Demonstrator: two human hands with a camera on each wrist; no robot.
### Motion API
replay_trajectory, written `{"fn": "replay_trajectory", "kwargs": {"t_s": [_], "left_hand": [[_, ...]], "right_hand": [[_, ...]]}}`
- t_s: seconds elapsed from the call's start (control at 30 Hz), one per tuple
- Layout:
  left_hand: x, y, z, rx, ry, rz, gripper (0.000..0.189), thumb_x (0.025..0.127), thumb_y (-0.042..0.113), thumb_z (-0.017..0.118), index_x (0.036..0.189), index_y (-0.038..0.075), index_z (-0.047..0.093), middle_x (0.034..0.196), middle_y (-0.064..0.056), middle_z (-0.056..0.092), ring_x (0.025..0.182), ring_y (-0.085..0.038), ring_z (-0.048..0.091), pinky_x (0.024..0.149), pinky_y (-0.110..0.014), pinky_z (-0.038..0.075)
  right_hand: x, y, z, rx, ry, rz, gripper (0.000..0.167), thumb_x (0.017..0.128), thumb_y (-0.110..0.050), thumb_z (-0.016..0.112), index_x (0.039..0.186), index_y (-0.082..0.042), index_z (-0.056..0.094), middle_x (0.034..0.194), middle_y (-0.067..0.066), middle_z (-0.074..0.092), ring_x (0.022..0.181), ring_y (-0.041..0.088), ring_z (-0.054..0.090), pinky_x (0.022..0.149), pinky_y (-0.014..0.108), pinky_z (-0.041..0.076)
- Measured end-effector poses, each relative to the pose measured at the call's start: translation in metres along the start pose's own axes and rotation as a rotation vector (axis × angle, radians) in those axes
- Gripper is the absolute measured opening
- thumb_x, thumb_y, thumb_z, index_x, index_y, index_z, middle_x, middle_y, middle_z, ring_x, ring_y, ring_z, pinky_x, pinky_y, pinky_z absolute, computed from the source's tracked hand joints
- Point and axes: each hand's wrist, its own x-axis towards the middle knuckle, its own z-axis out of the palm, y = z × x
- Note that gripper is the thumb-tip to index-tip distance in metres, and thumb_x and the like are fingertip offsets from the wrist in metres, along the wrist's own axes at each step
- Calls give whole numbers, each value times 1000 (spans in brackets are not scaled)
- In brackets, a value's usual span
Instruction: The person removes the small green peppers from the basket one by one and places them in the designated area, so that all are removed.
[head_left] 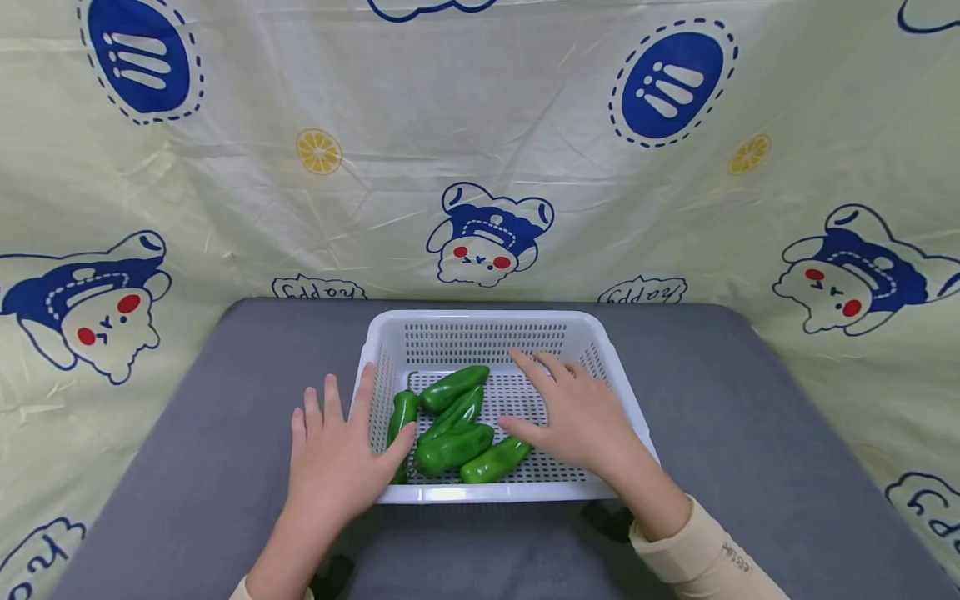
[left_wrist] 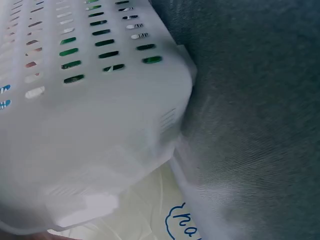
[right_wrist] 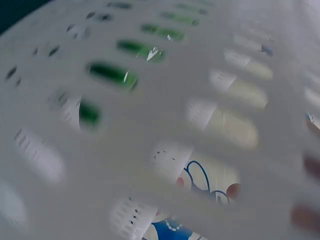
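Note:
A white slotted plastic basket [head_left: 480, 493] stands on the table with several glossy green peppers [head_left: 453, 450] lying in its left and middle part. Over the basket's left edge my left hand [head_left: 337, 454] is spread, fingers straight, its thumb overlapping the leftmost pepper [head_left: 405, 408]. My right hand [head_left: 581, 412] hovers above the right side of the basket with fingers spread and nothing held. In the left wrist view the basket wall [left_wrist: 90, 135] fills the left half. Green shows through slots in the basket [right_wrist: 150, 120] in the right wrist view, with blurred fingertips [right_wrist: 306, 218] at its right edge.
A grey cloth covers the table [head_left: 750, 467] on both sides of the basket. Behind it hangs a pale printed curtain [head_left: 390, 208] with cartoon figures and blue ovals, reaching the table's far edge.

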Motion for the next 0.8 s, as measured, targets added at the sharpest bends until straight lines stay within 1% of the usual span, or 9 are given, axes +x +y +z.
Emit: {"fn": "replay_trajectory", "kwargs": {"t_s": [0.1, 0.27, 0.33, 0.43, 0.67, 0.77, 0.8], "left_hand": [[-2, -2, 0, -20, -24, -17, 92, 92, 69, 46, 161, 18, 12, 157, -35, 23, 147, -57, 9, 117, -67, 8], [-4, -3, 0, -37, -40, -20, 92, 95, 67, 44, 160, 7, 16, 146, -33, 44, 143, -59, 18, 117, -67, 8], [-4, -4, 0, -39, -38, -13, 92, 95, 65, 44, 159, 4, 17, 143, -31, 48, 142, -60, 22, 117, -67, 7], [-4, -5, 2, -51, -32, 2, 93, 96, 65, 44, 158, 2, 17, 143, -30, 50, 141, -58, 25, 118, -66, 7], [-4, -6, 3, -72, -20, 30, 95, 95, 64, 46, 158, 0, 15, 142, -29, 51, 142, -54, 29, 118, -65, 9], [-3, -6, 3, -81, -24, 33, 96, 95, 64, 47, 158, 0, 14, 142, -28, 52, 142, -52, 32, 118, -64, 13], [-3, -7, 3, -84, -20, 37, 97, 94, 64, 48, 158, 0, 14, 141, -28, 53, 141, -50, 35, 118, -64, 15]], "right_hand": [[0, 1, -6, -25, -8, -6, 89, 83, -73, 59, 157, -32, 30, 152, 11, 46, 128, 44, 52, 92, 66, 48], [-3, 2, -18, -71, -34, -5, 92, 82, -77, 57, 157, -33, 27, 151, 10, 47, 127, 44, 53, 90, 66, 48], [-5, 3, -22, -84, -39, -8, 92, 81, -77, 56, 157, -34, 28, 151, 10, 47, 126, 43, 53, 89, 66, 49], [-7, 4, -25, -107, -56, -21, 93, 81, -79, 55, 157, -33, 29, 150, 10, 49, 125, 43, 54, 88, 64, 50], [-16, 9, -27, -128, -71, -50, 93, 80, -76, 59, 156, -31, 31, 149, 10, 49, 120, 43, 57, 81, 60, 52], [-22, 9, -34, -145, -67, -66, 94, 80, -78, 58, 157, -32, 28, 151, 8, 47, 122, 42, 56, 83, 60, 52], [-24, 7, -37, -149, -66, -75, 95, 80, -78, 57, 157, -32, 28, 152, 8, 47, 124, 42, 55, 84, 61, 52]]}}
